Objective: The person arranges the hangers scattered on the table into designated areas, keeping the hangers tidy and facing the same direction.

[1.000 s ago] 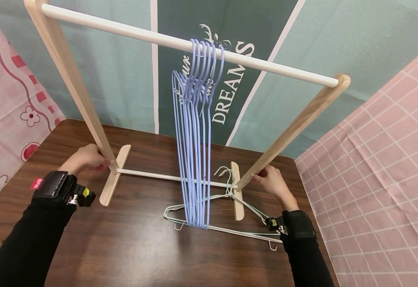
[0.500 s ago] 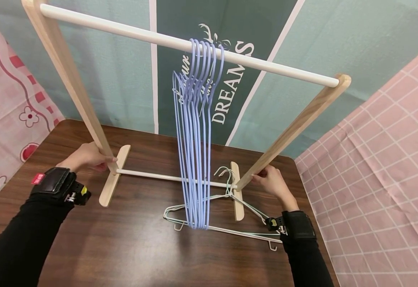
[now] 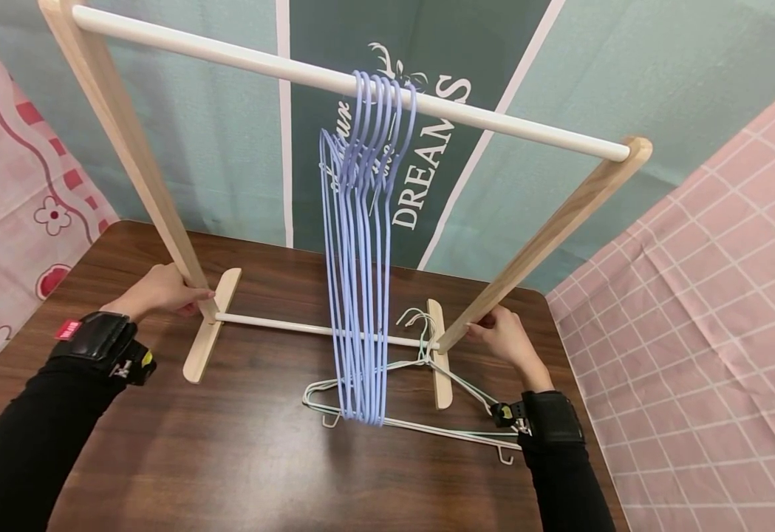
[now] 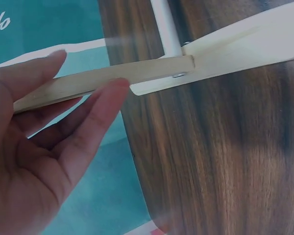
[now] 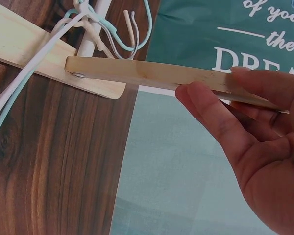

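Note:
A clothes rack with wooden posts and a white top rail point(image 3: 227, 55) stands on the table. My left hand point(image 3: 164, 288) pinches the left post point(image 3: 134, 140) near its foot, thumb on one face and fingers on the other, as the left wrist view shows. Low on the right post point(image 3: 547, 233), my right hand point(image 3: 505, 338) holds the wood between thumb and fingers, seen also in the right wrist view point(image 5: 264, 127). Several periwinkle-blue hangers point(image 3: 363, 414) hang bunched on the rail. White and mint hangers point(image 3: 440, 431) lie over the right foot, partly behind the blue ones.
The brown wooden table point(image 3: 261, 473) carries the rack's two feet, the left foot point(image 3: 202, 351) and the right foot point(image 3: 442, 384). A white lower bar point(image 3: 281, 325) joins the posts. Printed curtains point(image 3: 527, 148) close off the back and both sides.
My left hand has settled against the left post, its thumb now along the wood, and the left forearm has shifted slightly left. The right hand and the hangers look almost unchanged.

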A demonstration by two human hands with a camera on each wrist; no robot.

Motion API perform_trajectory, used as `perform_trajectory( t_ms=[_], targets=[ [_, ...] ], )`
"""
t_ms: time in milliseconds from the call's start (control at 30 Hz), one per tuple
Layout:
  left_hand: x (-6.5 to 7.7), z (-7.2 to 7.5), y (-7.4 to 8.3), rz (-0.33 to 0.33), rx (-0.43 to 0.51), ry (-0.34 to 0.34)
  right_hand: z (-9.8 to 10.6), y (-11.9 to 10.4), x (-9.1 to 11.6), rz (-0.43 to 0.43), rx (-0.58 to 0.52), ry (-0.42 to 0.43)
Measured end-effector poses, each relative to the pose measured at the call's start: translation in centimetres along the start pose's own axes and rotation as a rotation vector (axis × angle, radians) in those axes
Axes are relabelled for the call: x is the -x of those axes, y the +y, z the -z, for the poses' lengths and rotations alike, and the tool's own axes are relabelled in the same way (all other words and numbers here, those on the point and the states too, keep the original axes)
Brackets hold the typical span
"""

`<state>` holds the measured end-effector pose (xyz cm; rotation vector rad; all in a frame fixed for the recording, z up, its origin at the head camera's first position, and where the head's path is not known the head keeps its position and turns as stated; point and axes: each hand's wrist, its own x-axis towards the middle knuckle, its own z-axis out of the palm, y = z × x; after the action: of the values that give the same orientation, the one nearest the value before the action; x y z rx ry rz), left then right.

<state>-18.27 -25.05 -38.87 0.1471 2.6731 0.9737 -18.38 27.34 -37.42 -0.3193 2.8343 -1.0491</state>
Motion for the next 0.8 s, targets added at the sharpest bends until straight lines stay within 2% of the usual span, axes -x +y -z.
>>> perform_trajectory(
  t_ms=[567, 800],
  targets=[
    [0.00, -0.35, -0.43, -0.022, 0.018, 0.036, -0.07, -0.03, 0.12, -0.006, -0.013, -0.002],
    [0.11, -0.51, -0.15, -0.034, 0.017, 0.056, 0.00, -0.21, 0.12, -0.003, -0.002, 0.003]
  ],
)
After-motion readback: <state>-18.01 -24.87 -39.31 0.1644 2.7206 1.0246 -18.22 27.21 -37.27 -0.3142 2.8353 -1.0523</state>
